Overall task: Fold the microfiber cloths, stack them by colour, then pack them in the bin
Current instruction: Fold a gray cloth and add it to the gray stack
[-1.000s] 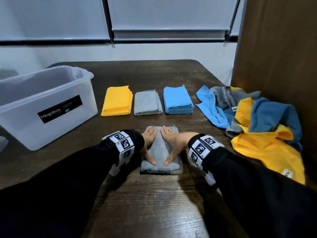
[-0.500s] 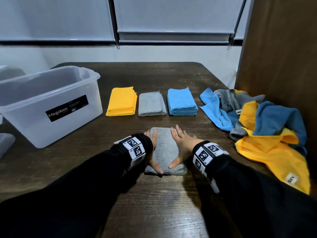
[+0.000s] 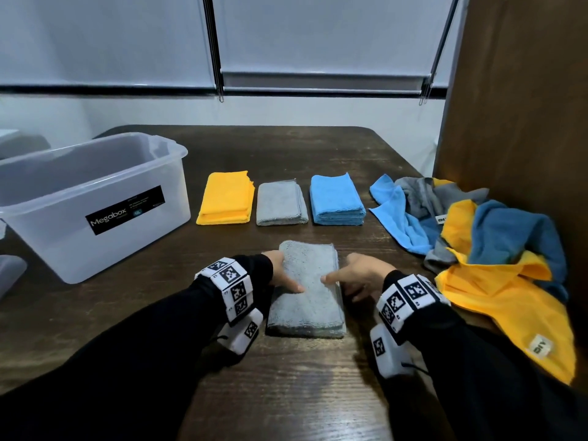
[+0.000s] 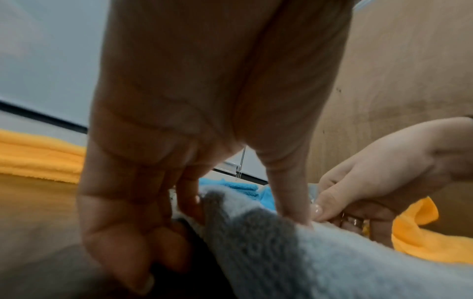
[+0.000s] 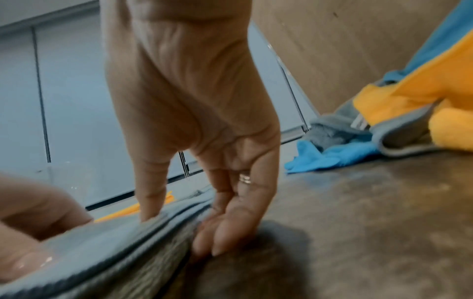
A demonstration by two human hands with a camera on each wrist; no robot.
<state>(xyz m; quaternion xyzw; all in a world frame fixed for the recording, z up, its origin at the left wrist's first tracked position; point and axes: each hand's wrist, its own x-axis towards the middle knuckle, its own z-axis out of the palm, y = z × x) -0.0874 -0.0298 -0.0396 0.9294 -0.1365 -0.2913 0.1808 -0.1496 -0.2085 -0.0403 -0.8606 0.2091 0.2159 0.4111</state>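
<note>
Now, grey cloth (image 3: 306, 288): folded, flat on the counter (image 3: 286, 377), between both hands.
Left hand (image 3: 281, 273): thumb on top, fingers tucked under the left edge, pinching it.
Right hand (image 3: 359, 275): thumb on top, fingers under the right edge, pinching it.
Folded stacks: yellow (image 3: 226, 202), grey (image 3: 281, 203), blue (image 3: 336, 198), behind the cloth.
Bin (image 3: 63, 218): far left.
Loose pile (image 3: 496, 249): right.
</note>
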